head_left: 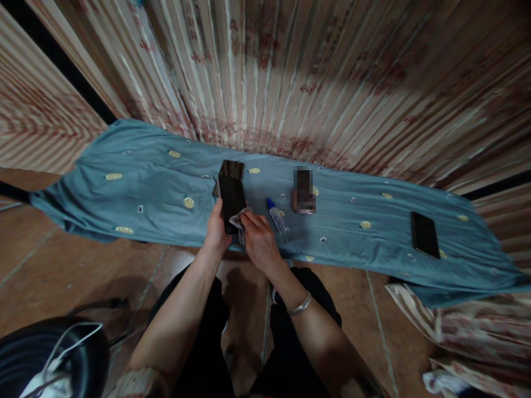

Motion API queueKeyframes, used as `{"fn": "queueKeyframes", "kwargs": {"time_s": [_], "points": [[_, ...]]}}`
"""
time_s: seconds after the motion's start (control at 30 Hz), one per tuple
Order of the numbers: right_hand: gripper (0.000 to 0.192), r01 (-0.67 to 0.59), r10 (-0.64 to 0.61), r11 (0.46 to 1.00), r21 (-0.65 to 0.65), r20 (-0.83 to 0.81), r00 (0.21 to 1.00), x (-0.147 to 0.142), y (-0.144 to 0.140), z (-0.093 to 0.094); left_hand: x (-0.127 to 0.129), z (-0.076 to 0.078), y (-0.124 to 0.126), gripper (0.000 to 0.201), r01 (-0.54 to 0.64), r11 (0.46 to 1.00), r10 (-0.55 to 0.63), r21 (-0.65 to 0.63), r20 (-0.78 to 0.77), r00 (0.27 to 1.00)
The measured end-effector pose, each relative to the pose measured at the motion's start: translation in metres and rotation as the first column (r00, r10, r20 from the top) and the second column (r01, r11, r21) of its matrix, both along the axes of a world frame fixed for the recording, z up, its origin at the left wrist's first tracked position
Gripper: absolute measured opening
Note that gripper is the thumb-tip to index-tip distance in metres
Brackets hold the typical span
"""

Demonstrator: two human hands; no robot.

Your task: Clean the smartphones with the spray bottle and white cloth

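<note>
My left hand [216,228] grips a black smartphone [232,196] by its lower left edge, screen facing up. In my right hand [259,237] a small pale cloth [239,219] is pinched, touching the phone's lower right part. Behind the held phone, other dark phones [232,167] lie on the blue cloth, partly hidden by it. Just right of my right hand lies a clear spray bottle [277,216] with a blue cap.
A blue patterned cloth [157,193] covers the long narrow surface. On it are a pixelated dark object [304,190] and, far right, another black phone [425,235]. A pleated curtain [265,83] hangs behind. Lower left stands a black stool [83,354] holding a white cable.
</note>
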State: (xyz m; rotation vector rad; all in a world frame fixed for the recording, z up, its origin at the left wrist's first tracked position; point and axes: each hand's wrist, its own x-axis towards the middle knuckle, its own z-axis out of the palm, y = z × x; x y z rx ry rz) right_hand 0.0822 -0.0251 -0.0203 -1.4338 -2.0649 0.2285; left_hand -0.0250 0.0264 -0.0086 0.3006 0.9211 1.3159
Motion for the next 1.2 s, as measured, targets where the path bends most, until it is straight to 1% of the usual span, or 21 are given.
{"fn": "queueKeyframes", "kwargs": {"time_s": [0.1, 0.27, 0.37, 0.47, 0.53, 0.73, 0.87, 0.97, 1.1, 1.2], "points": [[0.042, -0.012, 0.012, 1.000, 0.010, -0.005, 1.000, 0.000, -0.004, 0.000, -0.003, -0.001, 0.002, 0.047, 0.015, 1.000, -0.015, -0.014, -0.029, 0.999], [0.042, -0.026, 0.026, 0.999, 0.024, -0.011, 1.000, 0.003, -0.003, 0.000, -0.002, 0.001, 0.002, 0.047, -0.020, 1.000, 0.020, 0.007, -0.017, 1.000], [0.041, -0.002, 0.003, 0.999, 0.035, -0.015, 1.000, 0.007, 0.001, 0.001, 0.002, 0.004, 0.001, 0.045, 0.003, 1.000, -0.003, 0.002, 0.022, 1.000], [0.041, 0.029, -0.027, 0.998, 0.052, -0.041, 0.999, 0.010, 0.005, 0.001, 0.006, 0.009, -0.001, 0.041, -0.008, 1.000, 0.008, -0.010, 0.043, 0.999], [0.041, 0.028, -0.026, 0.999, 0.046, -0.050, 0.998, 0.011, 0.005, 0.003, 0.006, 0.011, -0.002, 0.042, -0.010, 1.000, 0.011, -0.026, 0.041, 0.999], [0.042, -0.008, 0.008, 1.000, 0.005, -0.038, 0.999, 0.006, -0.002, 0.004, -0.004, 0.014, 0.004, 0.052, -0.026, 0.999, 0.027, -0.029, 0.021, 0.999], [0.041, -0.031, 0.032, 0.999, 0.026, -0.028, 0.999, 0.003, -0.008, 0.003, -0.010, 0.011, 0.006, 0.055, -0.037, 0.999, 0.037, -0.028, 0.019, 0.999], [0.040, -0.078, 0.079, 0.996, 0.044, -0.025, 0.997, -0.002, -0.012, 0.003, -0.013, 0.010, 0.005, 0.059, -0.023, 0.999, 0.023, -0.022, 0.008, 1.000], [0.039, -0.122, 0.124, 0.989, 0.082, -0.030, 0.992, -0.008, -0.016, 0.005, -0.013, 0.012, 0.001, 0.062, 0.001, 1.000, -0.001, 0.001, -0.024, 1.000], [0.040, -0.146, 0.151, 0.984, 0.103, -0.032, 0.988, -0.011, -0.017, 0.007, -0.010, 0.015, -0.002, 0.065, 0.013, 1.000, -0.013, 0.010, -0.010, 1.000]]}}
